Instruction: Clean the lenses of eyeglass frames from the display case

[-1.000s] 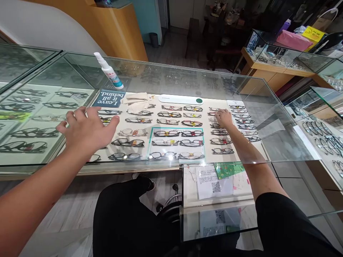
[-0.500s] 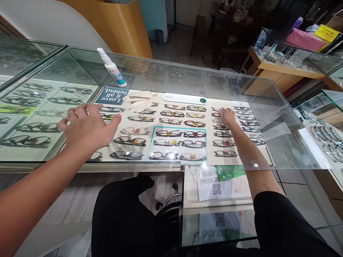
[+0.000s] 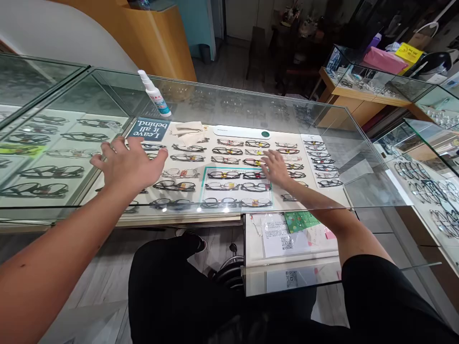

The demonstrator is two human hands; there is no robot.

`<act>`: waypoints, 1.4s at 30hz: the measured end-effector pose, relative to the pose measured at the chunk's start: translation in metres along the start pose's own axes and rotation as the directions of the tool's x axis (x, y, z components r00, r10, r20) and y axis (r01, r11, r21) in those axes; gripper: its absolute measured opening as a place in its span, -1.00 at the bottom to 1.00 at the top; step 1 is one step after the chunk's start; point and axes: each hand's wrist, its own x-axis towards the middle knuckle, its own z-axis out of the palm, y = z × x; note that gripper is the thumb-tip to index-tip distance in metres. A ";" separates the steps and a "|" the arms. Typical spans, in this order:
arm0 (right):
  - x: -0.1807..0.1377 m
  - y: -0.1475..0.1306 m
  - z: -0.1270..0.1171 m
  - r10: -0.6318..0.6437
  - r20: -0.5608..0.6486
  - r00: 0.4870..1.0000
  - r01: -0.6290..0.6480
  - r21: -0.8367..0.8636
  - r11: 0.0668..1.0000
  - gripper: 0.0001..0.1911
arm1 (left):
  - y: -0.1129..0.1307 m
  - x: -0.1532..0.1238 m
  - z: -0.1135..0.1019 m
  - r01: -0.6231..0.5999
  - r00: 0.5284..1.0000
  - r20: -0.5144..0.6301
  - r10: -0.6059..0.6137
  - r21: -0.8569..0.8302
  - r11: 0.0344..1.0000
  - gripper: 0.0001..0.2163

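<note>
I sit at a glass display case [image 3: 358,157] with rows of eyeglasses [image 3: 225,151] laid on a white tray inside. My left hand [image 3: 131,165] lies flat on top of the glass with fingers spread, holding nothing. My right hand [image 3: 276,168] reaches inside the case under the glass, fingers stretched out over the glasses near the teal-bordered mat [image 3: 236,188]. It holds nothing that I can see.
A white spray bottle [image 3: 155,99] stands on the glass top at the back left. A dark sign [image 3: 149,129] and a folded cloth [image 3: 188,131] lie inside. Papers with a QR code [image 3: 287,236] lie on a pulled-out shelf. More glass cases stand left and right.
My right hand has moved left inside the case, from the right-hand rows toward the middle rows. My left hand shifted slightly right on the glass.
</note>
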 end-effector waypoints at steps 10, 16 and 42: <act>-0.151 -0.123 -0.108 -0.501 0.377 0.779 0.454 0.211 0.865 -0.57 | 0.003 0.003 0.001 -0.057 0.998 0.018 0.061 -0.171 0.984 -0.12; -0.255 -0.119 -0.175 -0.337 0.200 0.920 0.314 0.135 0.940 0.07 | -0.010 -0.057 -0.011 -0.215 0.975 -0.122 0.183 -0.341 0.915 -0.31; -0.164 -0.043 -0.114 -0.055 -0.183 0.982 0.022 -0.180 0.983 0.13 | -0.093 -0.228 0.242 0.740 0.634 0.752 -0.182 -0.658 -0.139 -0.52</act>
